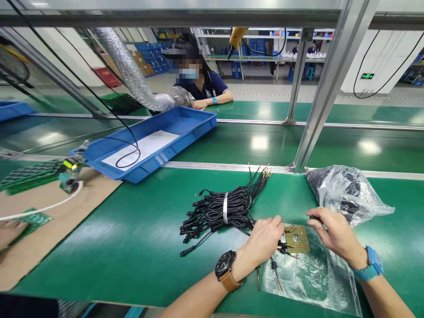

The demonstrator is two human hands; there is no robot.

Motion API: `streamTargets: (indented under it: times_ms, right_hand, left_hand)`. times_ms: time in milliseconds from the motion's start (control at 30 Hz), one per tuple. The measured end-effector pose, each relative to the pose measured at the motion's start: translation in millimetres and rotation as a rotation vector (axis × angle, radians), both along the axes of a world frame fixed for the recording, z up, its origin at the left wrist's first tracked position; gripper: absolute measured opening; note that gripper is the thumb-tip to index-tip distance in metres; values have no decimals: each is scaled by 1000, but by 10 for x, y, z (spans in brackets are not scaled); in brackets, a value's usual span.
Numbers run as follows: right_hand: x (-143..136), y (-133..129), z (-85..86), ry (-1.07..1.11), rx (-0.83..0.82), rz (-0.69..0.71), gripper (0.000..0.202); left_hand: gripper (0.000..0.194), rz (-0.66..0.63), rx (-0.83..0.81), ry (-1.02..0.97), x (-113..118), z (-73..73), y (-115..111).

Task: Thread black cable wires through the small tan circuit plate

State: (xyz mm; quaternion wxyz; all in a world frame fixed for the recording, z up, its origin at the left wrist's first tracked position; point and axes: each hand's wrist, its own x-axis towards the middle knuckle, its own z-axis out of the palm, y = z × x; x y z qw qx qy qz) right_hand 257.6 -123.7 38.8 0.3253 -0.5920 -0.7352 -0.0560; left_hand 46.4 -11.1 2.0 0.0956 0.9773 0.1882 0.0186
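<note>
My left hand (263,240) is curled over thin black leads at the left edge of a small brass-coloured square plate (297,239) with a round hole. My right hand (333,232) hovers just right of that plate, fingers bent, thumb and forefinger pinching something dark at its top; what it is I cannot make out. The plate lies on a flat clear plastic bag (311,278). A bundle of black cables (221,210), tied with a white band, lies just left of my left hand, its bare coloured wire ends fanned toward the rail.
A crumpled plastic bag of black parts (346,192) sits behind my right hand. A blue tray (185,139) stands at back left with a black cable in it. Brown cardboard (49,221) with green circuit boards lies left, another person's hand (9,232) on it. A seated person (200,86) faces me.
</note>
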Motion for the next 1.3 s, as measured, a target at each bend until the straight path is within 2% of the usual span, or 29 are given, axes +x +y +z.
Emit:
streamTargets:
  times_ms: [167,400,667,867,1067,1200,1300]
  right_hand:
    - [-127,67,-46,9,-58,74,17]
    - [-156,71,-48,20,-85,68,14]
    - [-234,124,-178,36,-219,74,18]
    - [-157,134,-227,166,-205,-12,14]
    - [-34,115,-252,482,-236,-143,18]
    - [-28,121,-263,754,-340,-123,31]
    - [-57,133,-227,872,-385,-109,34]
  left_hand:
    - [18,4,6,79,41,45,-8]
    - [18,51,-53,178,156,95,-12]
    - [16,76,-69,168,181,96,-12]
    - [17,76,-79,-64,71,33,10]
    - [9,106,-348,-400,20,-10,28]
    - [10,67,-536,-546,32,57,-2]
    - [13,45,-596,-602,53,108,-40]
